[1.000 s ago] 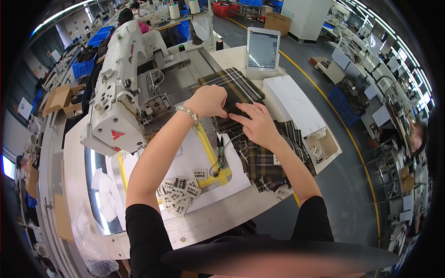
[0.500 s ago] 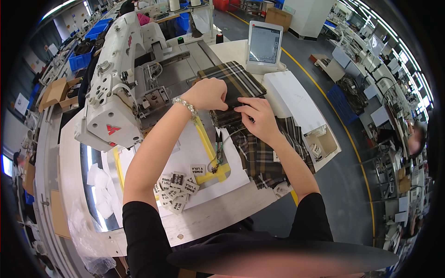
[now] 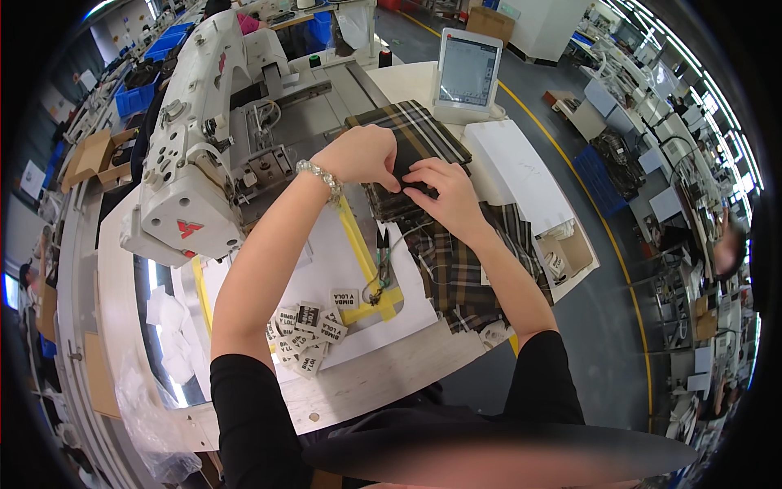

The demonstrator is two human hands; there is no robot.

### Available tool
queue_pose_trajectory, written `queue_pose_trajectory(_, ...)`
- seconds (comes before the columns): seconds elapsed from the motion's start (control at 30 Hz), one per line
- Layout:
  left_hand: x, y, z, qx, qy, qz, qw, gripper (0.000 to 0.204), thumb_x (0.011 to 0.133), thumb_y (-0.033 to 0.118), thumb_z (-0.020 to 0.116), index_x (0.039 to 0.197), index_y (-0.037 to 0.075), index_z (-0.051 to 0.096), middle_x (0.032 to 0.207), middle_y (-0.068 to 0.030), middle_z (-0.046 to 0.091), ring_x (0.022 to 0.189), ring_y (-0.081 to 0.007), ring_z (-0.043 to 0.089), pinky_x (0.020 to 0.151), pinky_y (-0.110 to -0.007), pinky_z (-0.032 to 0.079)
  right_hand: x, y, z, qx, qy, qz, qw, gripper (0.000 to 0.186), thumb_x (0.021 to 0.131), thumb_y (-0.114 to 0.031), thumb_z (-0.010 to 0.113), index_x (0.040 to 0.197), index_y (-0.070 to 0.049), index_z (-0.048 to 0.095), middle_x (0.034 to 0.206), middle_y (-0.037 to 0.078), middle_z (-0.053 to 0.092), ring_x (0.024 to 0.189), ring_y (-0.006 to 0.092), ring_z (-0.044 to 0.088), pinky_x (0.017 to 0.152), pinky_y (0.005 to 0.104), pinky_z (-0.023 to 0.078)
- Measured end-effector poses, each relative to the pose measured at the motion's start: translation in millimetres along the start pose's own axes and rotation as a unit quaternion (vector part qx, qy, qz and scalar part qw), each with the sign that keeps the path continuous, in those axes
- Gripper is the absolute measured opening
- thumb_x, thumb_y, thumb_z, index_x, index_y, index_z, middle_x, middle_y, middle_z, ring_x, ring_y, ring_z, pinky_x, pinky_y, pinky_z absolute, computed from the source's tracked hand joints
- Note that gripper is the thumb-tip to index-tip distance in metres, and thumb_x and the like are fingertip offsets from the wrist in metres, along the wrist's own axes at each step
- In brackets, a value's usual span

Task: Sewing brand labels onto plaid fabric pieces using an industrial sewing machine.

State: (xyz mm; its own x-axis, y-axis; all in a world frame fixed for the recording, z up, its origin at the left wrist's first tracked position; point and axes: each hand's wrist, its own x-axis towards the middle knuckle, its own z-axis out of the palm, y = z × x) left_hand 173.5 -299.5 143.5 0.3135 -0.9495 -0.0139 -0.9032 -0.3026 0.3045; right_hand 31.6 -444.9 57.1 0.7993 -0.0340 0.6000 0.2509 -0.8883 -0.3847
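Note:
My left hand (image 3: 366, 155), a bead bracelet at its wrist, is curled with thumb and fingertips gripping the folded plaid fabric (image 3: 415, 130). Beside it, my right hand (image 3: 440, 196) has bent fingers pinching the same dark fabric near the stack's near edge. Below the hands, scissors (image 3: 383, 261) lie by a yellow-taped white template sheet (image 3: 407, 301), with a pile of small fabric labels (image 3: 314, 330) at lower left. More loose plaid pieces (image 3: 481, 285) lie to the right, under my right forearm.
A white sewing machine (image 3: 179, 163) stands on the left. At the back is a tablet (image 3: 464, 73); at right, a long white box (image 3: 513, 171) and an open compartment (image 3: 570, 253). Co-workers (image 3: 725, 244) are at stations around, past a floor with a yellow line.
Both hands sit slightly higher and farther left in view, as does much of the near scene. My right hand's fingers are more drawn in toward its thumb on the fabric.

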Motion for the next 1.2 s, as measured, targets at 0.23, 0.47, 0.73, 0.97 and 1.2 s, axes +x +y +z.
queue_pose_trajectory(0.23,4.2,-6.0,2.3,-0.011,0.008,0.01,1.0,0.031,0.059,0.03,0.081,0.07,0.003,0.071,0.073,-0.0118,0.068,0.074,-0.027,0.067,0.069,-0.036,0.054,0.9,-0.3,0.2,0.005,0.0,-0.004,1.0,0.017,0.078,-0.016,0.073,0.092,-0.009,0.067,0.101,0.003,0.063,0.093,0.0224,0.061,0.079,0.037,0.043)
queue_pose_trajectory(0.47,2.6,-10.3,14.0,-0.012,0.011,0.044,0.999,0.025,0.061,0.025,0.081,0.07,0.005,0.07,0.074,-0.0098,0.068,0.076,-0.027,0.066,0.071,-0.035,0.053,0.5,-0.6,-0.8,0.003,-0.006,0.003,1.0,0.017,0.079,-0.016,0.073,0.093,-0.009,0.067,0.101,0.002,0.063,0.092,0.0222,0.061,0.078,0.0363,0.043)
queue_pose_trajectory(0.73,1.2,-11.7,18.9,0.01,0.043,0.058,0.997,0.026,0.059,0.025,0.082,0.07,0.006,0.068,0.074,-0.0091,0.068,0.077,-0.0276,0.067,0.07,-0.036,0.054,1.9,-0.2,-2.9,-0.003,-0.004,-0.013,1.0,0.015,0.08,-0.013,0.072,0.093,-0.008,0.069,0.103,0.002,0.067,0.068,0.0153,0.059,0.074,0.0294,0.041)
queue_pose_trajectory(0.97,-3.9,-6.4,19.7,0.02,0.041,0.056,0.997,0.027,0.059,0.026,0.083,0.07,0.007,0.068,0.074,-0.0087,0.068,0.078,-0.0275,0.067,0.072,-0.037,0.054,0.5,-4.2,-2.9,-0.014,0.003,-0.012,1.0,0.012,0.08,-0.015,0.072,0.09,-0.009,0.068,0.097,0.001,0.067,0.083,0.0193,0.061,0.071,0.0319,0.04)
queue_pose_trajectory(1.2,-2.1,-5.8,19.7,0.001,0.036,0.04,0.999,0.016,0.063,0.019,0.077,0.07,0.008,0.068,0.076,-0.009,0.069,0.079,-0.0277,0.068,0.073,-0.036,0.054,0.9,-1.7,-0.9,-0.018,0.007,-0.018,1.0,0.012,0.08,-0.013,0.073,0.09,-0.008,0.069,0.099,0.001,0.069,0.059,0.0125,0.055,0.071,0.0282,0.039)
